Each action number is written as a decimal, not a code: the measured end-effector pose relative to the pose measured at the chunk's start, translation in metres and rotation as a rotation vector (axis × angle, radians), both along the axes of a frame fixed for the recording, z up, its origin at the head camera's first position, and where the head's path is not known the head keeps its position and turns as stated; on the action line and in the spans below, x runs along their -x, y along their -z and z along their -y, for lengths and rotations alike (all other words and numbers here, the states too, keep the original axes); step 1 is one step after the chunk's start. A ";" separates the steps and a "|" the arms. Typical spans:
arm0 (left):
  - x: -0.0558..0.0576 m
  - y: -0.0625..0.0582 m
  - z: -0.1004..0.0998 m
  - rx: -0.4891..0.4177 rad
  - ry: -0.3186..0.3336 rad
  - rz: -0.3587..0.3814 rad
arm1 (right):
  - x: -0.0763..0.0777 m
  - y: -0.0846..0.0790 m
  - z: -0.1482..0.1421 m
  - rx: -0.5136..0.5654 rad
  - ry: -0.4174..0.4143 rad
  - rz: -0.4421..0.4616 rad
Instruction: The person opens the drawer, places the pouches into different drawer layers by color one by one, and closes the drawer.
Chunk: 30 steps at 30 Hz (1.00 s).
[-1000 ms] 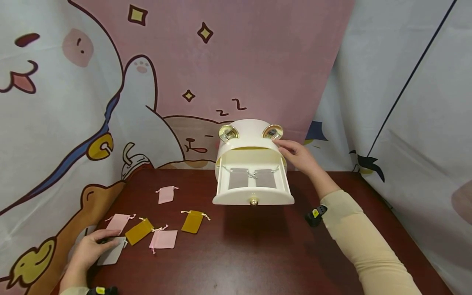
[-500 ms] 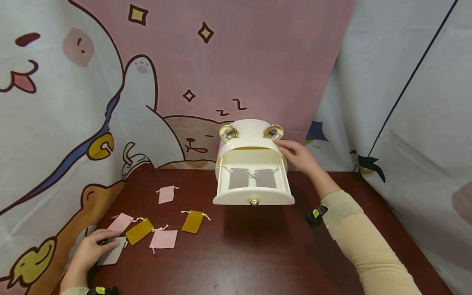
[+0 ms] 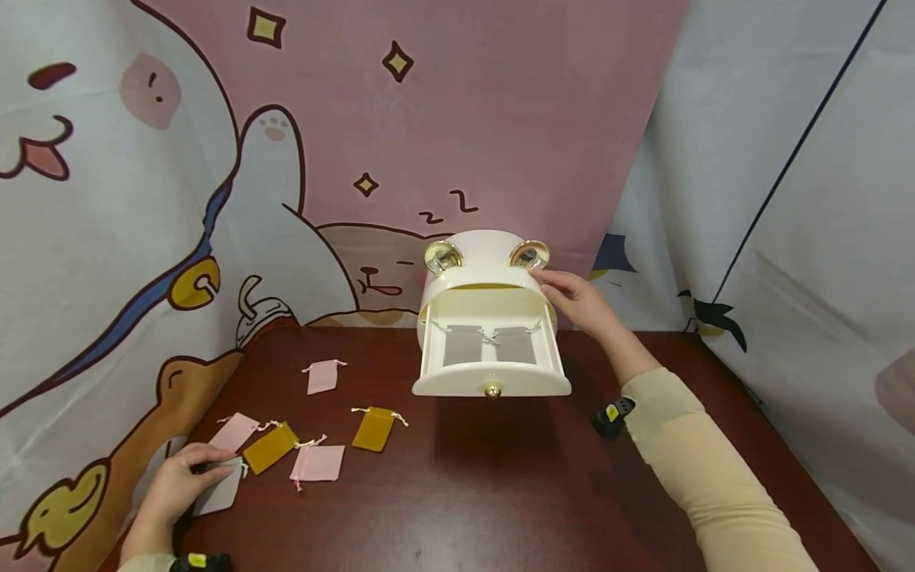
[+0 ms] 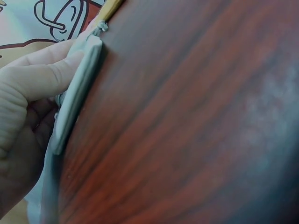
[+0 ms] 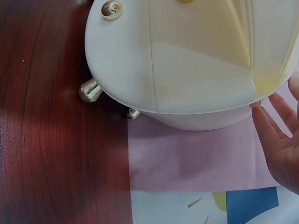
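Observation:
At the table's left edge, my left hand [image 3: 179, 481] pinches a light grey drawstring pouch [image 3: 221, 488]. The left wrist view shows the thumb along the near face of this grey pouch [image 4: 77, 93], which is tilted up on edge above the wood. My right hand [image 3: 575, 298] has its fingertips at the right side of a cream box [image 3: 486, 258] with two round gold-rimmed ears. The box's drawer [image 3: 457, 381] is pulled out, with two darker grey pouches [image 3: 463, 345] lying side by side in it. In the right wrist view, relaxed fingers [image 5: 266, 123] touch the box's edge.
Left on the dark wood table [image 3: 400, 516] lie three pink pouches [image 3: 318, 463] and two mustard ones [image 3: 373, 430]. One mustard pouch [image 3: 270, 449] lies just right of my left hand. A cartoon-printed cloth [image 3: 543, 119] hangs behind the table.
The grey pouch has tilted slightly with my left hand. The pink pouch behind that hand has turned and shifted a little to the right. My right hand, the box and drawer have stayed put.

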<state>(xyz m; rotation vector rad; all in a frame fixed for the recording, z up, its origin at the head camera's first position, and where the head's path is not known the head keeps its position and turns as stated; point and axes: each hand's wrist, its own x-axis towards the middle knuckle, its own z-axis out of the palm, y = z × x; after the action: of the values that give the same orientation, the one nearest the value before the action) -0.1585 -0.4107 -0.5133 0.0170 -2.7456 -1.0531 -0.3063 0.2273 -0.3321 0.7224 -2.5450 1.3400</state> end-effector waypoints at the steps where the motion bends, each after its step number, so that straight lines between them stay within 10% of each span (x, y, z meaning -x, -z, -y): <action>1: 0.000 0.000 0.000 -0.004 -0.002 0.001 | -0.003 -0.004 0.002 -0.002 -0.001 0.003; 20: -0.003 -0.003 -0.001 -0.093 -0.127 0.029 | -0.011 -0.011 0.005 -0.005 0.009 0.019; 30: -0.002 -0.013 -0.002 -0.088 -0.145 0.000 | 0.018 0.019 -0.009 -0.011 0.038 -0.004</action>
<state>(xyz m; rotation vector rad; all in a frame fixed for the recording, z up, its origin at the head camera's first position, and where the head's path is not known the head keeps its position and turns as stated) -0.1561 -0.4082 -0.5001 0.2249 -2.6494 -1.1317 -0.3242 0.2362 -0.3511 0.6749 -2.5516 1.3126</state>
